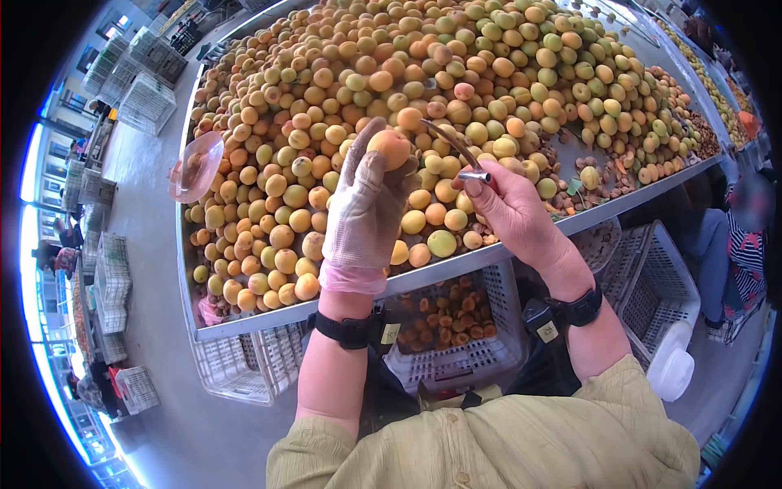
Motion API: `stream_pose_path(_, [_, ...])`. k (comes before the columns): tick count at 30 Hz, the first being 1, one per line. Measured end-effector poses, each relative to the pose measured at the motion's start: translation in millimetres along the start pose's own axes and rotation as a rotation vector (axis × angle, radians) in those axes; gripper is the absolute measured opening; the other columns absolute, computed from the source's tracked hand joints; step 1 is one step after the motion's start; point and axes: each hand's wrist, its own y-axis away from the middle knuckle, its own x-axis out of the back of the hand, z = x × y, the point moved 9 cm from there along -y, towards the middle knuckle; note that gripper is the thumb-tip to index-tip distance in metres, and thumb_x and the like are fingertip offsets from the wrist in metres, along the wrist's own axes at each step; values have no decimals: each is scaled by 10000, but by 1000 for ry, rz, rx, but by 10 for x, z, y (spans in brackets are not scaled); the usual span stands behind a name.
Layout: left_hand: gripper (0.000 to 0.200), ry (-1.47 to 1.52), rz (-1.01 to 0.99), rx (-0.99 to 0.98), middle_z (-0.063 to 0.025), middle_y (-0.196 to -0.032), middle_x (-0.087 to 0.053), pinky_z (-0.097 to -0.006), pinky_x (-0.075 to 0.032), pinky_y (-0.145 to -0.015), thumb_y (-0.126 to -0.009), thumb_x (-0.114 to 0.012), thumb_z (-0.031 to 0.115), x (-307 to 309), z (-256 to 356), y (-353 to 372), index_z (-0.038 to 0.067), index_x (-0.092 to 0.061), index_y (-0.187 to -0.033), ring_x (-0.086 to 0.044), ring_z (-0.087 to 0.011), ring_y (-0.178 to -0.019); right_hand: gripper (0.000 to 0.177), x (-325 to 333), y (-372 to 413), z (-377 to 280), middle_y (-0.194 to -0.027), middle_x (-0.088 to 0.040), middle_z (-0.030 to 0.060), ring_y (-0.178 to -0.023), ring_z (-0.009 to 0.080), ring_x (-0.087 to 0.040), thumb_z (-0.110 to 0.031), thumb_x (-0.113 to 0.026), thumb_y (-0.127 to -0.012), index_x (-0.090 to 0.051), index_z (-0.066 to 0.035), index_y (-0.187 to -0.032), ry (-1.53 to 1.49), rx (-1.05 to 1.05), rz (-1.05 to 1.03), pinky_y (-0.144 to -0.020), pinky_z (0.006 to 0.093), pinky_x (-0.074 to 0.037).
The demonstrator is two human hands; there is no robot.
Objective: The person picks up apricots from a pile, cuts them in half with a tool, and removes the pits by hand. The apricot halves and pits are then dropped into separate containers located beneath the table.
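In the head view, my left hand (358,216), in a whitish work glove with a pink cuff beneath, is closed around a ripe orange apricot (389,147) above the pile. My bare right hand (521,216) grips a small curved knife (454,143) by its handle; a metal collar shows at the fist, and the thin blade points up and left toward the fruit, apart from it. Behind both hands, a heap of yellow, orange and green apricots (342,81) covers a metal-edged table (456,265). Most of the knife's handle is hidden inside my fingers.
Below the table edge, a crate (505,326) holds halved apricots (448,314). Other plastic crates (652,277) stand to the right and left. A clear pinkish scoop-like container (197,167) rests at the table's left rim. Pits and scraps (582,167) lie at right, near a seated person (737,244).
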Motion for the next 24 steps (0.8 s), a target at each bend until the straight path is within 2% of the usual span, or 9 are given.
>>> stream_pose_path(3, [460, 8, -44, -1, -77, -1177, -590, -331, -494, -927, -951, -614, 256, -88, 6, -13, 27, -469, -1322, -602, -199, -1067, 407, -20, -11, -16, -630, -450, -36, -596, 55, -399, -389, -566, -975, -551, 13, -1043, -89, 24, 17, -524, 231, -356])
stream_pose_path(6, [460, -110, -13, 13, -80, -1176, -588, -327, -505, -918, -946, -621, 234, -81, -21, -16, 20, -464, -1321, -614, -202, -1050, 394, -34, -18, -48, -616, -503, 8, -573, 73, -450, -388, -552, -981, -529, 4, -946, 97, 32, 11, -525, 258, -395])
stream_pose_path(8, [467, -235, 45, -18, -90, -1153, -595, -308, -525, -876, -932, -644, 237, -6, -27, -16, 13, -475, -1305, -634, -203, -1012, 391, -23, -27, -52, -607, -502, 16, -567, 82, -453, -385, -556, -979, -528, 2, -929, 113, 17, 2, -524, 263, -394])
stream_pose_path(15, [493, -307, 31, 31, -106, -1114, -617, -317, -545, -852, -908, -677, 275, 7, 21, 5, 3, -497, -1278, -650, -210, -976, 386, 0, -60, -47, -585, -502, 42, -556, 119, -456, -366, -561, -979, -513, -8, -842, 242, 40, -34, -527, 301, -387])
stream_pose_path(17, [525, -339, -2, -17, -114, -1115, -621, -334, -544, -867, -894, -693, 296, 14, 55, -20, -7, -496, -1275, -652, -217, -978, 384, -15, -44, -75, -587, -493, 34, -560, 110, -442, -363, -562, -979, -514, -10, -837, 230, 33, -43, -525, 295, -380])
stream_pose_path(24, [542, -289, -32, 6, -128, -1126, -620, -380, -532, -912, -915, -656, 336, -72, 76, 26, -27, -486, -1280, -652, -241, -1011, 366, -63, -59, 46, -624, -437, -34, -599, 54, -375, -351, -571, -978, -525, -2, -877, 85, 26, -82, -520, 240, -338])
